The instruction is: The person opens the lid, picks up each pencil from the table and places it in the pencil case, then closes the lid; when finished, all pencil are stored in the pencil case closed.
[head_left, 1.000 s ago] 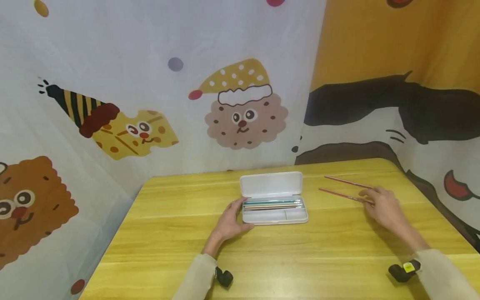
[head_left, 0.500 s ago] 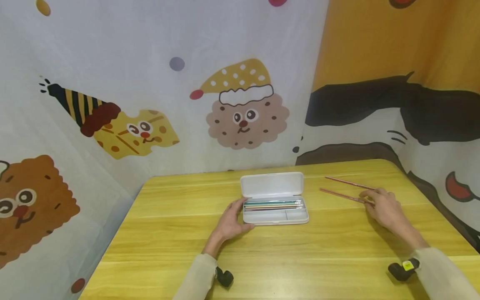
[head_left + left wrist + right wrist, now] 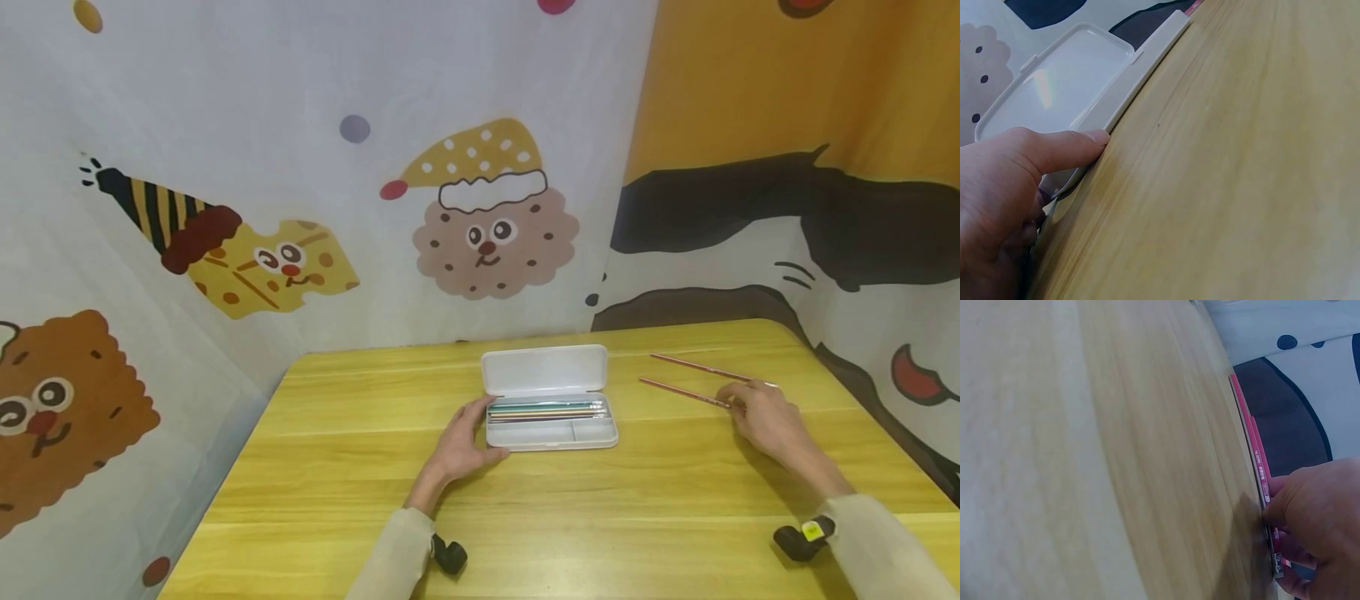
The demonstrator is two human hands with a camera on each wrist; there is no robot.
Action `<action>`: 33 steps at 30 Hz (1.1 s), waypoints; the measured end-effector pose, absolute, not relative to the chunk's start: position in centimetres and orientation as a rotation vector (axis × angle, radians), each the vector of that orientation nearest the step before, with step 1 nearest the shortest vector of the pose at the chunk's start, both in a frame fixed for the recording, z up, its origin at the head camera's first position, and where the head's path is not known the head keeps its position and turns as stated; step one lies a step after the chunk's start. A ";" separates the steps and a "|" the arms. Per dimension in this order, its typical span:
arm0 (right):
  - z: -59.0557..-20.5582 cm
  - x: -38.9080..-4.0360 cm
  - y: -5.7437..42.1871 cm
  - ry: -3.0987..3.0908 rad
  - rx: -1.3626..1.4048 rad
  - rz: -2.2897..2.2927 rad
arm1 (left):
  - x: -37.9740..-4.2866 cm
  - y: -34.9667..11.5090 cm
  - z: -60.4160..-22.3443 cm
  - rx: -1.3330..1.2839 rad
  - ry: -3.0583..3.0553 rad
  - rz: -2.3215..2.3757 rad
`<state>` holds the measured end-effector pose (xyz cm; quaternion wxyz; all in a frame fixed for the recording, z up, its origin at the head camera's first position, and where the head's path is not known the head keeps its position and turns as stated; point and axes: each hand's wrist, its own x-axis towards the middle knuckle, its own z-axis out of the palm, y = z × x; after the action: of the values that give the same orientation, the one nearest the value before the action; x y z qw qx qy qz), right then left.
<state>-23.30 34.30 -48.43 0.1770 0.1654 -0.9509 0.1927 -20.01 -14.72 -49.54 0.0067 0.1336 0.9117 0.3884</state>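
Note:
A white pencil case [image 3: 531, 432] lies on the table with its lid [image 3: 544, 371] raised at the back. Several pencils [image 3: 546, 411] fill its long rear compartment. My left hand [image 3: 461, 446] grips the case's left end, thumb at the front edge, fingers round the far side; in the left wrist view the thumb [image 3: 1066, 150] presses the case wall. To the right, two red pencils lie roughly parallel. My right hand [image 3: 768, 418] pinches the nearer pencil [image 3: 682, 392] by its right end between thumb and fingers. The farther pencil [image 3: 697, 365] runs just beyond the fingertips.
The yellow wood-grain table [image 3: 600, 517] reaches back to a wall hanging [image 3: 300, 83] printed with cartoon food. Small front compartments [image 3: 592, 430] of the case hold nothing visible. Black wrist cameras [image 3: 448, 554] sit at both sleeves.
My right fingers have shifted slightly around the nearer pencil's end, and the farther pencil's pale end now shows past the hand. The left hand and the case stay put.

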 end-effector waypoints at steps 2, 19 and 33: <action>-48.5 -23.3 34.3 -2.682 0.469 0.550 | -20.0 -14.7 -49.5 0.415 2.853 1.213; -47.8 -22.6 34.0 -2.612 0.532 0.571 | -20.0 -14.7 -49.4 0.415 2.844 1.228; -46.8 -22.1 32.1 -2.501 0.660 0.569 | -20.0 -14.7 -49.4 0.421 2.840 1.232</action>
<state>-22.09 32.09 -46.76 0.2441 0.2418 -0.9158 0.2082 -19.99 -14.73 -49.40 0.0084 0.1346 0.9090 0.3944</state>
